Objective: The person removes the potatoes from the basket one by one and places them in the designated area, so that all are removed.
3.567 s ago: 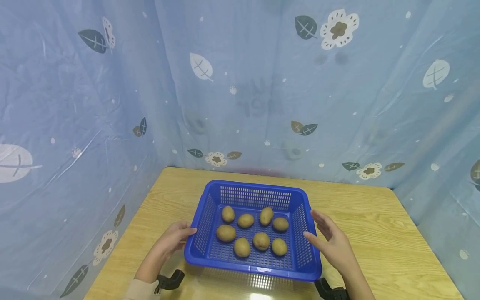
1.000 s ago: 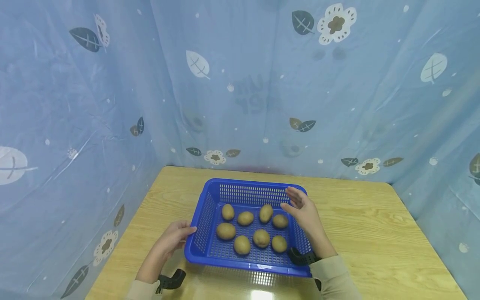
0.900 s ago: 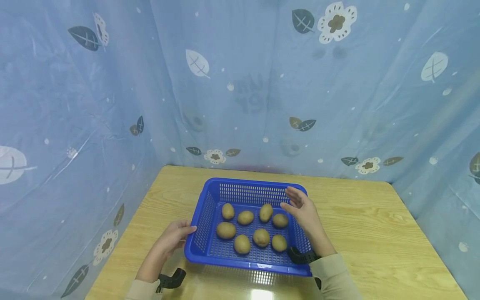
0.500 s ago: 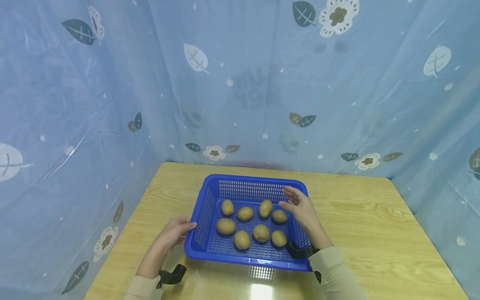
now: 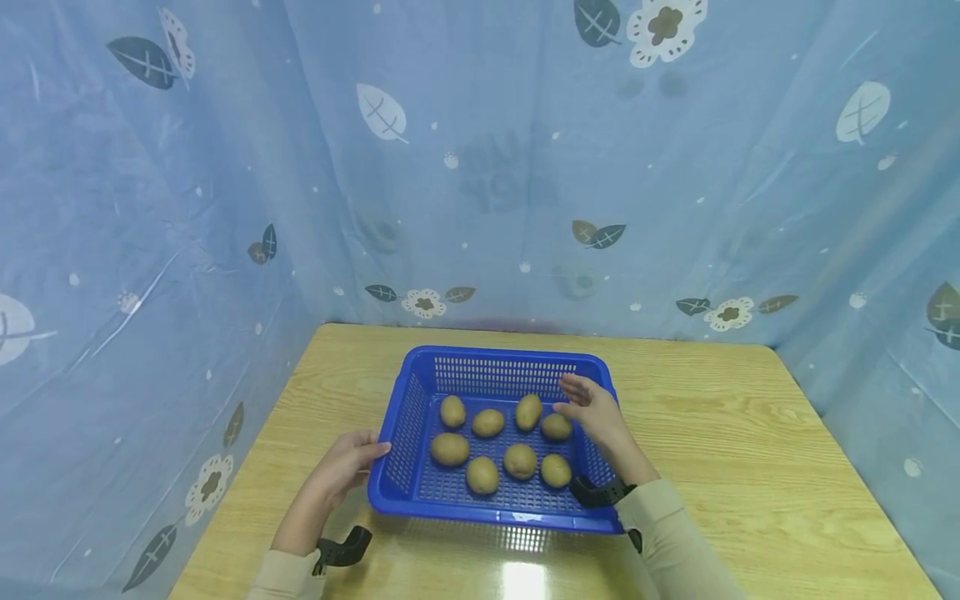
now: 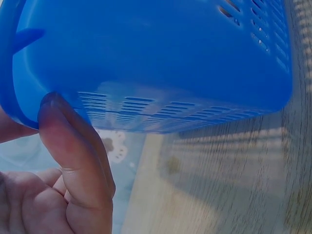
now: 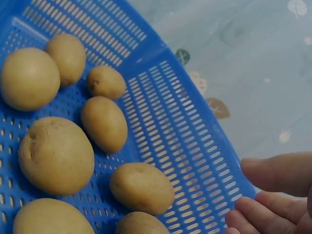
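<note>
A blue plastic basket with slotted walls stands on the wooden table. Several potatoes lie spread over its floor. At the basket's left side, my left hand grips the rim; in the left wrist view its fingers press the outer wall and the thumb is mostly hidden by the rim. Over the right part of the basket hovers my right hand, fingers loosely bent and thumb apart, holding nothing. It is nearest to the dark potato at the right.
The wooden table extends on both sides of the basket. Blue curtains printed with leaves and flowers hang behind it and at both sides. Black wrist mounts are worn on both arms.
Over the longer span, my right hand has moved left from beside the right rim to above the basket. In the last second it hardly moves. My left hand stays on the rim.
</note>
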Demonstrator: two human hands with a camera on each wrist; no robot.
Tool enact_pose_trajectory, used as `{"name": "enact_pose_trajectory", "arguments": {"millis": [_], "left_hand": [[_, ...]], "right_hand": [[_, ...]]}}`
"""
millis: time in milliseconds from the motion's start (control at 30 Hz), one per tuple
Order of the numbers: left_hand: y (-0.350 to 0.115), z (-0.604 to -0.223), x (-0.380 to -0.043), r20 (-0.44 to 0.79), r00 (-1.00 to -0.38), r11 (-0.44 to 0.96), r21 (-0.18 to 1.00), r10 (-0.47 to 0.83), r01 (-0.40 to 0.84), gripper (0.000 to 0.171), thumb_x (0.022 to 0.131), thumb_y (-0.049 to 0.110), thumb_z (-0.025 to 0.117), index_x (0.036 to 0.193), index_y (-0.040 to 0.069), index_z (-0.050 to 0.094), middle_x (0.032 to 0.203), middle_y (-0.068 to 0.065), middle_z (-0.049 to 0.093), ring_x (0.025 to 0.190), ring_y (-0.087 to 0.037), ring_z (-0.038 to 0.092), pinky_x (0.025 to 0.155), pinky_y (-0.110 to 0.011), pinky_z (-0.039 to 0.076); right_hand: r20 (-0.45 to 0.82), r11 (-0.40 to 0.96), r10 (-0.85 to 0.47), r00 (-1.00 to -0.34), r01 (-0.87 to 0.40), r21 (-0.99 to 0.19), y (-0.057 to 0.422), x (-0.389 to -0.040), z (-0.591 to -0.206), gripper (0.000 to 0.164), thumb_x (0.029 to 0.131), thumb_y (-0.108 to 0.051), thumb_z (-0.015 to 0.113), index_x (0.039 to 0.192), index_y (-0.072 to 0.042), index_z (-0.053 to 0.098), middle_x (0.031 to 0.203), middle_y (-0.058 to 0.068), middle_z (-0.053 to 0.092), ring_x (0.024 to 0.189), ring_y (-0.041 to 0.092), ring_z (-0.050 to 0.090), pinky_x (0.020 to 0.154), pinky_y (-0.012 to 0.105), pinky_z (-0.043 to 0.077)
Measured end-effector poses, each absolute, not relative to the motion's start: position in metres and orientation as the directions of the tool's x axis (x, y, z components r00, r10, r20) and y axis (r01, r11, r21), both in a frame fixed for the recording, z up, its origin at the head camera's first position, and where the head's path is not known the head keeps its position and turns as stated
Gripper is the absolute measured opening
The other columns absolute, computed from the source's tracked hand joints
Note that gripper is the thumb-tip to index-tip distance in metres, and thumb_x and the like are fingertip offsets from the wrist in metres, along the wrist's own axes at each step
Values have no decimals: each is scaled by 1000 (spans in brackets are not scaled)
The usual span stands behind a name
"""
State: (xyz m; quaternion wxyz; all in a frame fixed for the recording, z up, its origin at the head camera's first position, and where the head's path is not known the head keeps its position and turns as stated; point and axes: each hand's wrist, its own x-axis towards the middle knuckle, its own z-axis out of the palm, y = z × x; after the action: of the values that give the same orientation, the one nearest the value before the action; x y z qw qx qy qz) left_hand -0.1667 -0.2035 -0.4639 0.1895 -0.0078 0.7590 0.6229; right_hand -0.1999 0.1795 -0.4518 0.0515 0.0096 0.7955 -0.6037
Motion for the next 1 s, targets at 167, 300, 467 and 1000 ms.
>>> {"name": "enact_pose_trajectory", "arguments": {"millis": [167, 300, 467, 1000], "left_hand": [[-204, -465, -166, -296, -930, 228, 942, 219, -247, 35, 96, 17, 50, 113, -14, 52, 91, -12, 70, 77, -19, 67, 63, -27, 52], [-203, -465, -167, -305, -928, 225, 940, 216, -256, 36, 96, 17, 51, 113, -14, 52, 91, -12, 70, 78, -20, 68, 65, -28, 52], [-203, -465, -168, -309, -927, 227, 938, 213, -261, 37, 96, 17, 50, 114, -15, 51, 92, -13, 70, 80, -22, 68, 66, -29, 53], [-205, -469, -167, -294, -932, 234, 941, 211, -244, 38, 95, 18, 51, 116, -14, 52, 95, -16, 70, 80, -22, 69, 67, -29, 53]], "right_hand": [[-131, 301, -45, -990, 112, -947, 179, -201, -455, 59, 89, -5, 61, 141, 2, 35, 144, 22, 41, 135, 37, 38, 111, 45, 30], [-150, 350, -36, -988, 128, -928, 178, -202, -457, 58, 88, -5, 61, 141, 0, 37, 144, 22, 42, 134, 38, 38, 109, 48, 31], [-169, 440, -21, -985, 142, -887, 175, -204, -461, 58, 87, -3, 60, 140, 1, 38, 143, 23, 43, 133, 40, 39, 107, 51, 33], [-184, 551, -15, -983, 146, -821, 171, -203, -461, 52, 87, 1, 59, 136, 4, 42, 139, 24, 46, 130, 41, 42, 105, 51, 36]]}}
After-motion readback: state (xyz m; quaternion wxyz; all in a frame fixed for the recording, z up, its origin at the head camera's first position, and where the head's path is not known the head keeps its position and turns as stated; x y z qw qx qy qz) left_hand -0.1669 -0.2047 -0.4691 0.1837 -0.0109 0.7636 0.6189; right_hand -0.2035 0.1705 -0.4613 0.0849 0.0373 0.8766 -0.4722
